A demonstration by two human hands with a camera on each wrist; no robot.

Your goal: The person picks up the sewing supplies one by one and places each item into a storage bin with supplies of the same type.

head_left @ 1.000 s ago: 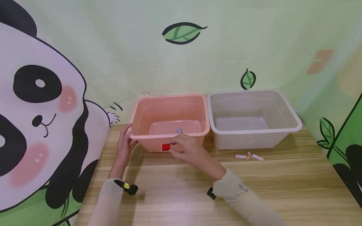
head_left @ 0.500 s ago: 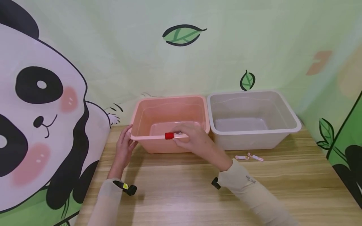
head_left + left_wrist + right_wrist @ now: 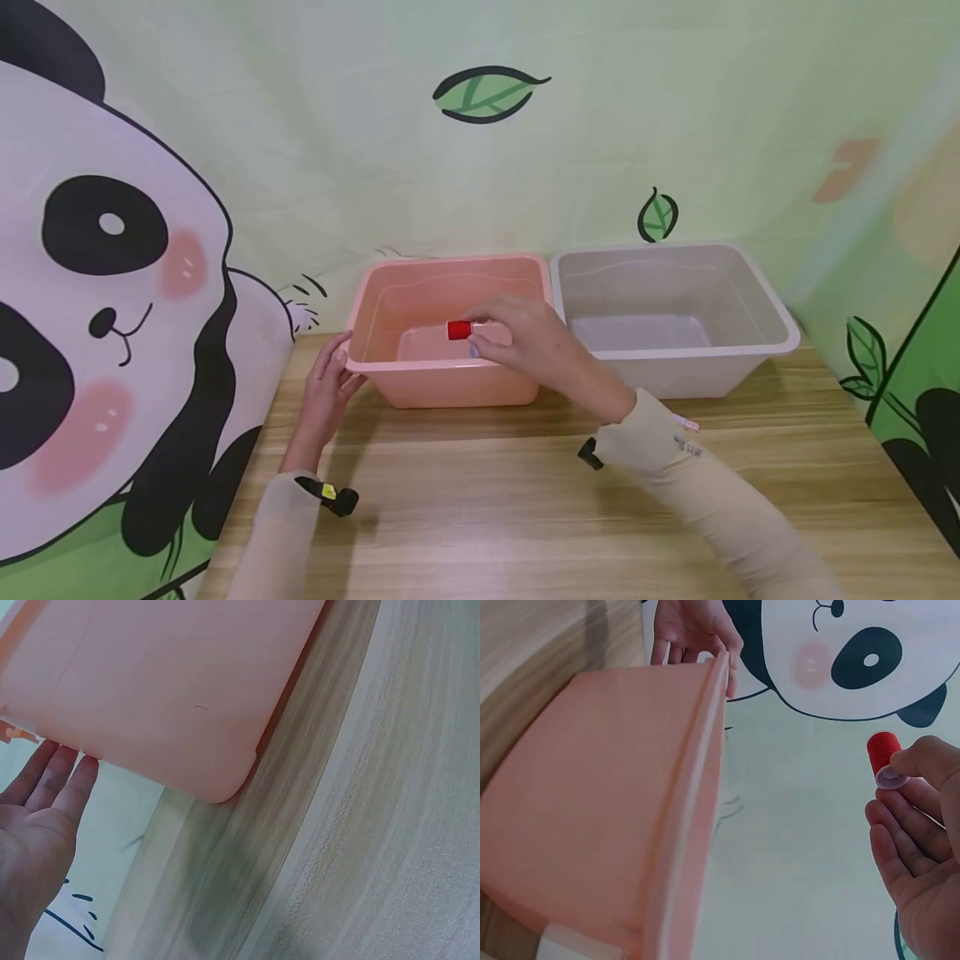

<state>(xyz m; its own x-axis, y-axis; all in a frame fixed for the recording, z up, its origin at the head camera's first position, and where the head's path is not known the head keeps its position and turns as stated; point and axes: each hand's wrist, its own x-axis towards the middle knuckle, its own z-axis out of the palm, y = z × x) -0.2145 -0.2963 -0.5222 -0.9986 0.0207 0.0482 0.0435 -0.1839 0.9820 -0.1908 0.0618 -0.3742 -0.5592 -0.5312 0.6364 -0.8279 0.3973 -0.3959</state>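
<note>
1 red spool (image 3: 459, 331) is pinched in my right grip (image 3: 528, 337) over the pink bin (image 3: 450, 388), long axis along the bin's length, while my left grip (image 3: 326, 396) touches the bin's left end, fingers extended.

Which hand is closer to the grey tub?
The right hand. It pinches the red spool above the pink tub, which is next to the grey tub. The left hand is farther, touching the pink tub's opposite end.
</note>
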